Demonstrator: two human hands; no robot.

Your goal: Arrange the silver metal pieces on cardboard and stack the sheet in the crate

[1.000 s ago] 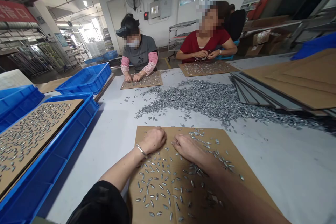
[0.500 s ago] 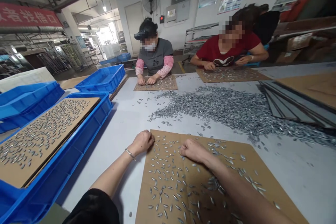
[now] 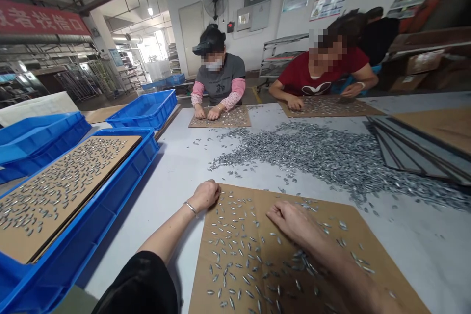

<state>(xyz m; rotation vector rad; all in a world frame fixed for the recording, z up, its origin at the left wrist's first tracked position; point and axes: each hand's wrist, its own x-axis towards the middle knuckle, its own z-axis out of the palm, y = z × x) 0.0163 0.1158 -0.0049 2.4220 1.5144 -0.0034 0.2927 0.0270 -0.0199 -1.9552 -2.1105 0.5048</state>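
A brown cardboard sheet lies before me on the white table, with many small silver spindle-shaped metal pieces spread over it. At the sheet's far left corner, my left hand is closed, fingers curled down beside the pieces there; whatever it may hold is hidden. Over the sheet's far middle, my right hand is closed too, thumb and forefinger together. I cannot make out anything between those fingers. A small cluster of pieces lies under my right forearm.
Beyond the sheet spreads a large heap of silver pieces. On the left, a blue crate holds piece-covered cardboard. Two co-workers sit opposite at cardboard sheets. Stacked boards lie at the right.
My right hand has moved to the right across the sheet, away from the left rows. My left hand has shifted only slightly at the corner.
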